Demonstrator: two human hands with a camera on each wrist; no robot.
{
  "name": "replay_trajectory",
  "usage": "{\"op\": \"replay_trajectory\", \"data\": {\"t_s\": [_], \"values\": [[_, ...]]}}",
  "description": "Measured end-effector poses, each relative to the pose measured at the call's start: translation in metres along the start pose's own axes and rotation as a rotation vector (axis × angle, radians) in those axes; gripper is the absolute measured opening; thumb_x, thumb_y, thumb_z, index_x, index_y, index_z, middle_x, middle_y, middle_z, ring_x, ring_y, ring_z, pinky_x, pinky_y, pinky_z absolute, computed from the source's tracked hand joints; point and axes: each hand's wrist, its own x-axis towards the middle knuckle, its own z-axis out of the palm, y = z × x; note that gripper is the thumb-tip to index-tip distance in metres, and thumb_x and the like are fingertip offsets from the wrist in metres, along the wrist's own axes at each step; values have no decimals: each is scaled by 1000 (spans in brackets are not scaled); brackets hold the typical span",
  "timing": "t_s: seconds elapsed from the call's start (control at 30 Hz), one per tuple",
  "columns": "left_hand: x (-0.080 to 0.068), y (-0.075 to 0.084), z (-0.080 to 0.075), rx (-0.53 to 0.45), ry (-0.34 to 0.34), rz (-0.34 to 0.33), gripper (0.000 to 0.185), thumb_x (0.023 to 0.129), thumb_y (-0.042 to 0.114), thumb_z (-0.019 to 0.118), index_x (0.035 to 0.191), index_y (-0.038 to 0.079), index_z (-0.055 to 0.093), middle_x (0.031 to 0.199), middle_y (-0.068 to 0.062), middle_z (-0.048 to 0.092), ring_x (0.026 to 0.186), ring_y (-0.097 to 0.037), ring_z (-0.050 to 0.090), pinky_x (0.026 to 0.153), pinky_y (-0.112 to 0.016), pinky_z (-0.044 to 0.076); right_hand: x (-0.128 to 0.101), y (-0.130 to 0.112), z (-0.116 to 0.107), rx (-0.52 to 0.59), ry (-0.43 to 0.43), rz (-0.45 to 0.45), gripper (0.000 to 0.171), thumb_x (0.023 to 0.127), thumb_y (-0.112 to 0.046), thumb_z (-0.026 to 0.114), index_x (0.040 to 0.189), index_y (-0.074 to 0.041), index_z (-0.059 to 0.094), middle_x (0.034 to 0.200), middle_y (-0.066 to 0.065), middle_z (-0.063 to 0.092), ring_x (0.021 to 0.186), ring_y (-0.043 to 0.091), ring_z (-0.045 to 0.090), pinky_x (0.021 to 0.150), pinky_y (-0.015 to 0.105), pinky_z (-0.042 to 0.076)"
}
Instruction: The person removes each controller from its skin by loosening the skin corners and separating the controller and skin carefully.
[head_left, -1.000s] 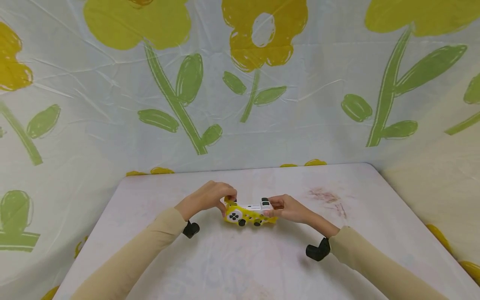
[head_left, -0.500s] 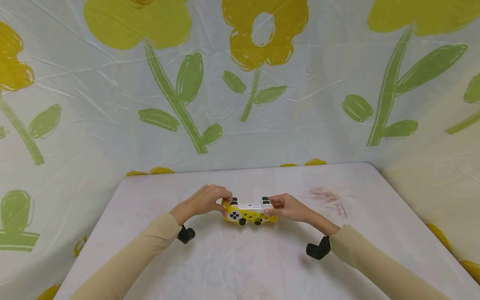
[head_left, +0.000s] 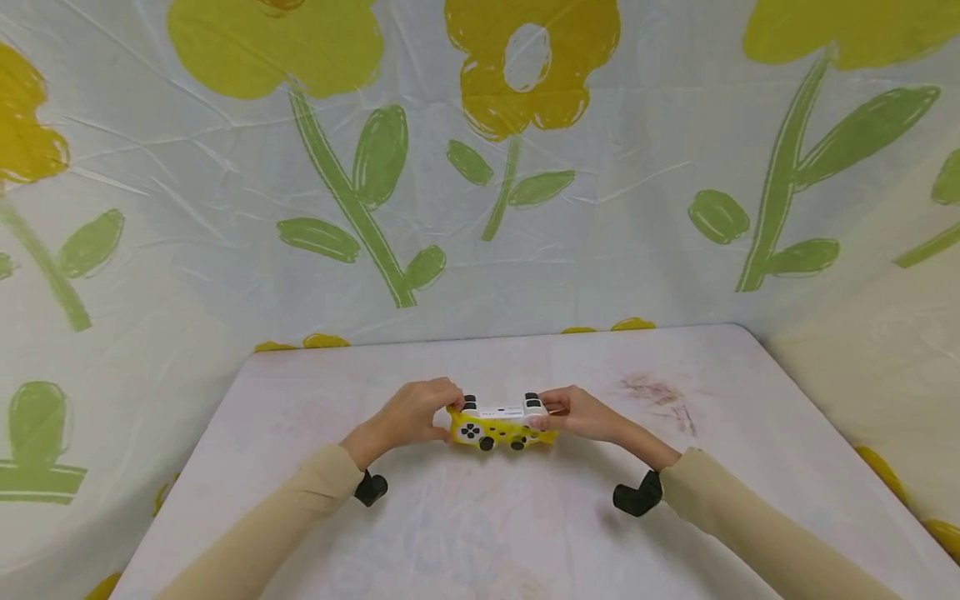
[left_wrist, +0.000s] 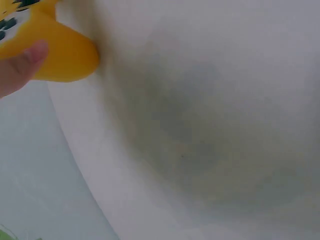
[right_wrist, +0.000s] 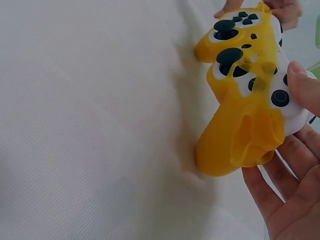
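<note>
i have the game controller standing on its grip tips near the middle of the bench, my left hand curled round its left horn and my right hand pinching its right end, thumb on the face and fingers cupped loosely behind; i judge a hold at both ends keeps it steady while the cover is handled. the yellow cover looks like soft, half-translucent silicone, baggy at the right horn over a hard white shell with glossy black buttons and sticks; the bench is matte, pale and faintly stained, backed by a creased flower-print sheet.
</note>
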Motion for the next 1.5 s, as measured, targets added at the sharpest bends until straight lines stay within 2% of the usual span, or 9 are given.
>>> {"op": "replay_trajectory", "data": {"t_s": [0.17,0.27,0.6,0.73,0.83,1.0,1.17,1.33,1.5], "values": [[-6,-3,12,57,138,58,49,58,24,93,92,12,60,88,4,63,79,-10,56,72,-25,52,1,0,0,4,-1,-10,52,93,-25,64,129,11,53,117,22,66,99,21,67,76,23,52],[-5,-3,14,38,166,43,47,58,22,93,89,12,59,86,3,63,77,-12,56,71,-25,50,1,-1,-1,0,-2,-8,51,93,-24,64,128,10,53,117,22,66,99,20,66,76,22,52],[1,-1,12,-10,108,-91,47,56,25,93,81,16,54,76,6,59,70,-15,56,65,-23,46,2,-1,-1,15,5,5,53,93,-26,64,128,12,53,117,24,66,95,10,65,75,21,51],[2,1,12,28,88,-138,43,59,28,93,82,17,59,76,7,61,69,-11,55,65,-22,47,2,-2,-1,8,17,23,51,93,-28,64,126,10,55,115,22,67,92,9,64,74,20,50],[1,3,11,66,80,-147,38,60,29,92,84,16,66,77,6,66,68,-8,54,65,-22,47,3,-2,-2,4,20,33,49,93,-28,64,125,9,57,114,20,68,91,10,63,75,20,49],[-3,5,9,133,93,-119,35,60,32,91,84,16,73,76,6,69,64,-7,52,63,-19,47,5,-3,-2,7,17,40,49,93,-26,64,126,9,56,114,21,68,91,11,64,76,22,51],[-6,4,12,175,122,-82,31,62,32,90,82,17,72,74,7,67,64,-5,51,60,-15,46,4,-5,-2,38,6,41,55,93,-24,64,130,13,51,118,25,65,94,14,64,78,21,51],[-9,2,19,147,178,-37,28,64,26,90,80,17,68,78,7,65,69,-6,55,62,-16,49,3,-3,-3,43,10,46,57,92,-25,65,131,14,49,119,26,64,96,15,64,77,18,49],[-11,3,23,70,248,26,27,64,10,88,72,17,64,87,5,67,74,-7,62,64,-16,52,4,0,-3,25,17,46,53,92,-28,65,128,10,54,116,22,67,96,13,64,79,19,48]]}}
